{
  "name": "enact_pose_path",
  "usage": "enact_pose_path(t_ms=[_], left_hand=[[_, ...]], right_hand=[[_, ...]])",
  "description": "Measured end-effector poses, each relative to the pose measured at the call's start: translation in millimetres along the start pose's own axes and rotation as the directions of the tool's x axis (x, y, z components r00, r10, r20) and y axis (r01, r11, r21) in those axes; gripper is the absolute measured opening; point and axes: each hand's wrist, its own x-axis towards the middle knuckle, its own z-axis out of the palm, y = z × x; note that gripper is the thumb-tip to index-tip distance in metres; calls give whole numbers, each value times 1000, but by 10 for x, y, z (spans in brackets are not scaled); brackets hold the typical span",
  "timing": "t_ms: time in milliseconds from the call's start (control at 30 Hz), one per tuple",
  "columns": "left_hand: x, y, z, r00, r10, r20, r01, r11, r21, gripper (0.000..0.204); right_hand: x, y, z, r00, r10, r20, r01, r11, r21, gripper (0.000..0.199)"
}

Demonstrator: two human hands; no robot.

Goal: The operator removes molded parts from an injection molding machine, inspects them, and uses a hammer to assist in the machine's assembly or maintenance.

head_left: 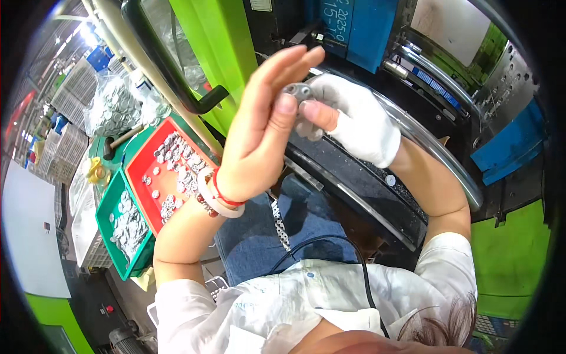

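In front of my chest, both hands meet at a small round grey metal part (299, 91) with holes in its face. My bare left hand (259, 130) presses its thumb against the near side of the part; its other fingers reach upward beside it. From the other side, my right hand (356, 121), in a white glove with the thumb tip uncovered, pinches the same part between thumb and fingers. The glove and fingers hide much of the part's underside. Bracelets and a red cord circle my left wrist.
At left, a red tray (143, 174) and a green tray (109, 242) hold many small metal parts. Behind them are a bag of parts (115, 112) and a hammer (125, 137). Ahead stands a machine with a green panel (206, 47), a black handle (160, 53) and a curved metal tube (439, 144).
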Motion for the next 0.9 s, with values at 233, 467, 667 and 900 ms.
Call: enact_pose_path(t_ms=[233, 467, 667, 900], left_hand=[[-126, 62, -26, 963, -226, -145, 202, 965, -166, 35], [-144, 23, -46, 881, -391, -265, 316, 905, -286, 21], [-116, -7, -62, 786, -618, 14, 482, 598, -641, 25], [-167, -18, 20, 743, -660, 107, 496, 437, -750, 25]], right_hand=[[-51, -65, 81, 988, -38, -150, 54, 993, 108, 30], [-44, -14, 83, 985, -15, -172, 37, 991, 129, 44], [1, -1, -30, 982, -182, -58, 186, 980, 70, 65], [-12, 70, -76, 994, -105, 6, 99, 954, 285, 67]])
